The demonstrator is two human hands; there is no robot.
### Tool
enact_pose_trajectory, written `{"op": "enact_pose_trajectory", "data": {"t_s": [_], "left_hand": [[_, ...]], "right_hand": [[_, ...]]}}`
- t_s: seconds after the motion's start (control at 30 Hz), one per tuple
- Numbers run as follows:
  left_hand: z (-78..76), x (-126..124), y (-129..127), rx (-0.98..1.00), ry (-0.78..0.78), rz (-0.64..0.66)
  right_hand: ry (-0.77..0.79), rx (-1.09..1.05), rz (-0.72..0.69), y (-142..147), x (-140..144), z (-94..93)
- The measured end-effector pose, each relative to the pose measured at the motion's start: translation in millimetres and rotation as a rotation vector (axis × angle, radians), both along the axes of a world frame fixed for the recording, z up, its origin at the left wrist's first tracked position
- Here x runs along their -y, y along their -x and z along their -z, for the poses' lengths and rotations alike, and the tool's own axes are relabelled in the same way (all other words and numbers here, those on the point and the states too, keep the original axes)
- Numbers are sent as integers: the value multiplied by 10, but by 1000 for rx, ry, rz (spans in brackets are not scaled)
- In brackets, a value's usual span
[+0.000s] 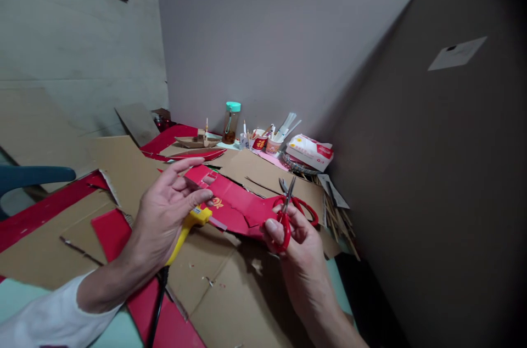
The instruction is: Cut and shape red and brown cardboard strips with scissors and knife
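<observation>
1. At the back of the counter [24, 287], against the grey wall, a bottle [231, 123] with a teal cap is seen upright, dark liquid filling its lower part.
2. Just right of it, two small cups [267, 144] are packed with sticks and pens; what else is in them is too small to tell.
3. Further right, a white-and-red tissue pack [309, 151] is laid on a round tin.
4. The left hand [168, 211] is held palm up with fingers loosely spread, and the left end of a red card [236, 202] is pinched between its thumb and fingers.
5. A yellow glue gun [189, 227] is seen under that hand; whether it is touched cannot be told. Its black cord is run down toward the near edge.
6. The card is long, glossy red, with a gold mark near the thumb and ragged cut edges; it is held above brown cardboard [230, 287] sheets, between the two hands.
7. The right hand [294, 235] is closed through the red handles of scissors [288, 211]; the blades are pointed up and away, slightly parted, by the card's right end.
8. Open room is bounded at the right by a tall brown board [432, 172] and at the back by the wall; the counter's near left corner is bare.
</observation>
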State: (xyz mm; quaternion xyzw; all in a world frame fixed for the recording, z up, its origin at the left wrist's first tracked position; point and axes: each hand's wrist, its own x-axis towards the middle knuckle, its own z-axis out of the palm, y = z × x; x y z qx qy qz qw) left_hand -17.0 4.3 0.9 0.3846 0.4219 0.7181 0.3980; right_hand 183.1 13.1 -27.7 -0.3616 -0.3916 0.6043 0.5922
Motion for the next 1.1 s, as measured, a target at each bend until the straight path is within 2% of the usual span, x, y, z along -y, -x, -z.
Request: {"op": "enact_pose_trajectory", "data": {"t_s": [0.13,0.4,0.57,0.67,0.83,1.1], "left_hand": [[35,-34,45,-103,-14,-55],[86,-23,97,-446,-92,-233],[113,-14,63,-573,-83,-211],[104,5,11,-641,-82,-144],[150,45,-88,-617,-46,-44],[281,51,-157,-461,-76,-51]], "right_hand": [[-8,-15,-57,-6,1,-11],[-20,-51,-160,1,59,-25],[-18,-41,-218,-10,102,28],[-3,-60,-267,-10,112,32],[82,-158,-256,43,141,-25],[121,-273,-173,94,161,-51]]}}
